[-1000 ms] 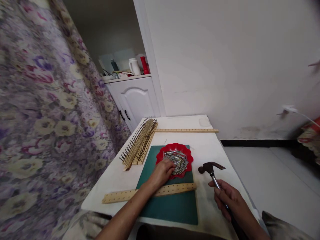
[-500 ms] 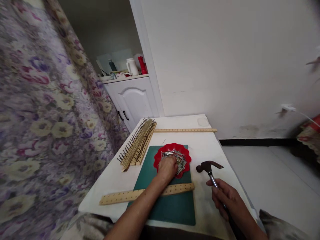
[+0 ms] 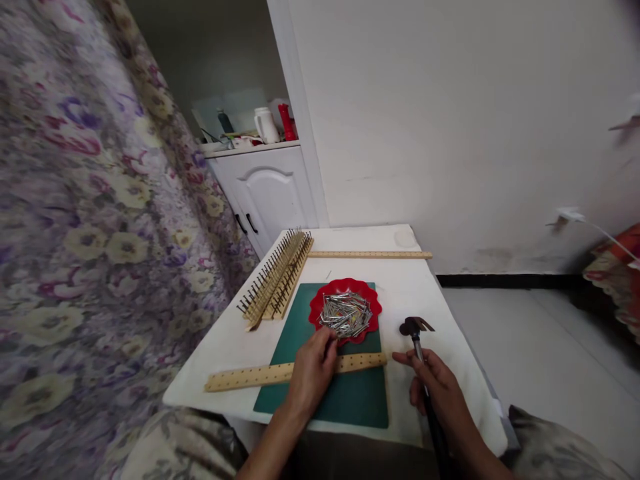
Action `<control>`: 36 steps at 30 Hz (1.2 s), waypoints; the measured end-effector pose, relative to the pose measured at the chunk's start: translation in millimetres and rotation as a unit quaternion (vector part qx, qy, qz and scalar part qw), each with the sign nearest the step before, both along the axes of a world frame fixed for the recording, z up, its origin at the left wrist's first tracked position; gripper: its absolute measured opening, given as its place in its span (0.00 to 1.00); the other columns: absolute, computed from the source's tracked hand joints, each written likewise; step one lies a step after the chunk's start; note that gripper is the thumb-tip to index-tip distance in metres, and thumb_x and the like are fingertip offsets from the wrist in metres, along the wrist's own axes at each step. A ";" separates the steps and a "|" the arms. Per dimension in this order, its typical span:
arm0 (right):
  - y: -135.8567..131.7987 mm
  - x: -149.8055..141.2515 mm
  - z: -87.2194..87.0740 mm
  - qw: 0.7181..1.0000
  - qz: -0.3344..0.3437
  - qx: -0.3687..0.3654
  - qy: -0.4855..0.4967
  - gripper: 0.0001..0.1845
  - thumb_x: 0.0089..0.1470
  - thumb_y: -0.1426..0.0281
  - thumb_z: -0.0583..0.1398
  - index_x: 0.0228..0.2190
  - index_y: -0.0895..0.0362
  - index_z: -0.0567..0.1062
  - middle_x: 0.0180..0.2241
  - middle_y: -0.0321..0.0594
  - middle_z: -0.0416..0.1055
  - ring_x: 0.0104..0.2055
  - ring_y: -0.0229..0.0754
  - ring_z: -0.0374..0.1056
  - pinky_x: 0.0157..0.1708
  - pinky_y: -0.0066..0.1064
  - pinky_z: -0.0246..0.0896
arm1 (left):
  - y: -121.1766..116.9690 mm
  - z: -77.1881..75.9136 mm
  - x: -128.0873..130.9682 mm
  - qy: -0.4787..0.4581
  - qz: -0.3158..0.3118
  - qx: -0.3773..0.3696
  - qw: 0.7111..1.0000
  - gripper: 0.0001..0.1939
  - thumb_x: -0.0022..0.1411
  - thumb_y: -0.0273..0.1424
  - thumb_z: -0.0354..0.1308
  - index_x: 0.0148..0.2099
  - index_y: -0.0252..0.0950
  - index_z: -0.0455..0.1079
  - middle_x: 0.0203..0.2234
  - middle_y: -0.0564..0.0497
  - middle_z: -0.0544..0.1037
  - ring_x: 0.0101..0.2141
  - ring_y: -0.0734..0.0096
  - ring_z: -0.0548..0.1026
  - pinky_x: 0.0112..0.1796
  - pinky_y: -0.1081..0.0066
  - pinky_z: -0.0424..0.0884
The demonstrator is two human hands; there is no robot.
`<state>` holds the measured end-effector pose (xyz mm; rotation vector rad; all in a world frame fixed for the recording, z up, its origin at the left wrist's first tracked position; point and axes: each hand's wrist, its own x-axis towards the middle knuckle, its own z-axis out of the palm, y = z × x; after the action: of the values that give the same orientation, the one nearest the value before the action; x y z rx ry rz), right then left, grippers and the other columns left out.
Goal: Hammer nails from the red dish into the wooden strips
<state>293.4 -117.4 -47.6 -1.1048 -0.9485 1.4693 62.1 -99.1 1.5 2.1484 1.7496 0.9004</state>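
Note:
My left hand (image 3: 314, 367) is closed above the perforated wooden strip (image 3: 250, 377), at the near rim of a red scalloped bowl (image 3: 316, 308). Whatever its fingers pinch is too small or hidden to make out. Loose silvery nails (image 3: 350, 315) fill the bowl, which sits on a green mat (image 3: 350, 403). My right hand (image 3: 434, 387) grips a claw hammer (image 3: 414, 328) by its shaft, head up. Its index finger stretches left, close to the strip's right end. That strip lies crosswise over the mat, its left end on the white table.
Wooden strips studded with upright nails (image 3: 280, 280) lie at the table's left side. Another perforated strip (image 3: 370, 255) runs across the back of the table (image 3: 220, 363). A single nail (image 3: 329, 275) lies behind the mat. A floral curtain (image 3: 125, 233) hangs at left.
My left hand has come out of the nails, back toward me over the strip. My right hand has shifted slightly left with the hammer, its index finger now extended.

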 end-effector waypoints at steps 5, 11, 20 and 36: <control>-4.0 -10.6 -5.2 1.000 0.025 -0.004 -0.014 0.12 0.57 0.58 0.54 0.34 0.54 0.65 0.41 0.44 0.76 0.12 0.29 0.60 0.10 0.21 0.50 | -28.4 -12.8 -6.4 -0.048 0.006 -0.016 0.999 0.05 0.62 0.29 0.48 0.36 0.38 0.65 0.27 0.54 0.72 0.27 0.72 0.70 0.29 0.75 0.64; -12.2 -23.9 -5.9 0.999 0.048 -0.011 -0.014 0.13 0.56 0.57 0.55 0.35 0.55 0.64 0.41 0.45 0.76 0.11 0.27 0.60 0.08 0.20 0.49 | -37.1 -18.0 1.4 -0.063 -0.017 -0.034 0.997 0.06 0.62 0.28 0.48 0.34 0.38 0.66 0.27 0.53 0.71 0.28 0.71 0.70 0.30 0.75 0.64; -13.8 -29.8 -10.1 0.998 0.058 -0.012 -0.004 0.12 0.56 0.58 0.55 0.34 0.54 0.65 0.40 0.43 0.77 0.10 0.28 0.59 0.08 0.21 0.49 | -25.1 -12.5 23.7 -0.063 -0.057 -0.044 0.995 0.07 0.61 0.26 0.49 0.32 0.36 0.67 0.27 0.52 0.71 0.29 0.72 0.70 0.30 0.75 0.61; -13.5 -29.0 -5.9 0.997 0.075 -0.011 -0.014 0.11 0.58 0.60 0.54 0.33 0.55 0.64 0.38 0.43 0.77 0.09 0.26 0.58 0.08 0.20 0.48 | -7.1 -20.1 33.7 -0.149 -0.104 -0.034 0.983 0.06 0.61 0.27 0.52 0.33 0.36 0.69 0.30 0.51 0.73 0.33 0.70 0.70 0.34 0.74 0.64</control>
<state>264.4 -130.9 -53.5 -1.0917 -1.0562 1.5923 95.9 -106.1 -18.6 1.9859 1.3651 1.0266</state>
